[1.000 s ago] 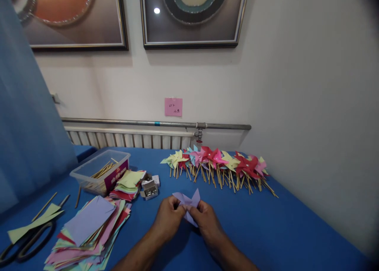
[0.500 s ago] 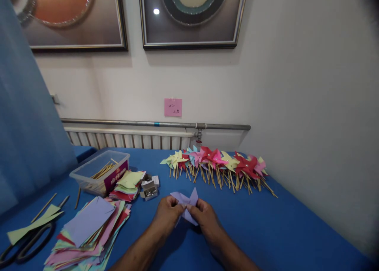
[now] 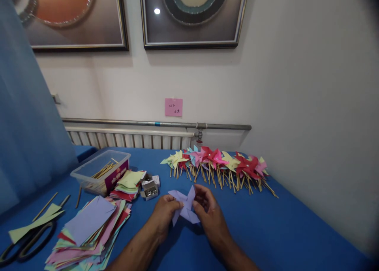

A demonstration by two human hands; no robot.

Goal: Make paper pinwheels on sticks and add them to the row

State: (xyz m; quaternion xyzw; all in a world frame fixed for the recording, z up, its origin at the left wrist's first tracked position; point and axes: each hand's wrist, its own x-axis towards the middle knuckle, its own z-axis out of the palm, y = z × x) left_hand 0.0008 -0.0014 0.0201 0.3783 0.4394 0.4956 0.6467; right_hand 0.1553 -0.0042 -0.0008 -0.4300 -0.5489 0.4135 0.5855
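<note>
Nearest, at the front of the blue table [image 3: 281,231]: a lilac paper pinwheel head [image 3: 185,206], folded into pointed blades, held just above the cloth between both hands.

Left hand [image 3: 162,213]: fingers curled, thumb and fingertips pinching the pinwheel head near its centre from the left side.

Right hand [image 3: 209,210]: fingers loosely curled behind the right-hand blades, thumb pressed against the paper near the centre; whether it truly pinches or only steadies cannot be told.

Handling, by judgement: very light, thin, limp at the blade tips, stiffer where the folds meet in the middle. It should crease or tear easily and spring open if released, so the centre, where the layers overlap, looks the sound place to grip; the tips are best left free.

Left of the hands: a fanned pile of coloured paper sheets [image 3: 89,231], a lilac sheet on top. Further left, scissors [image 3: 23,247] under a pale green strip, and loose wooden sticks [image 3: 44,206].

Behind the pile: a smaller stack of cut paper [image 3: 128,184], small open boxes of metal pins [image 3: 150,189], and a clear plastic tub [image 3: 99,170] holding sticks.

Far side: a row of finished pinwheels [image 3: 219,164] on sticks, yellow, pink, red and blue, lying near the wall.

Beyond: a radiator [image 3: 127,139] with a pipe above, and a pink note [image 3: 173,107] on the wall.
</note>
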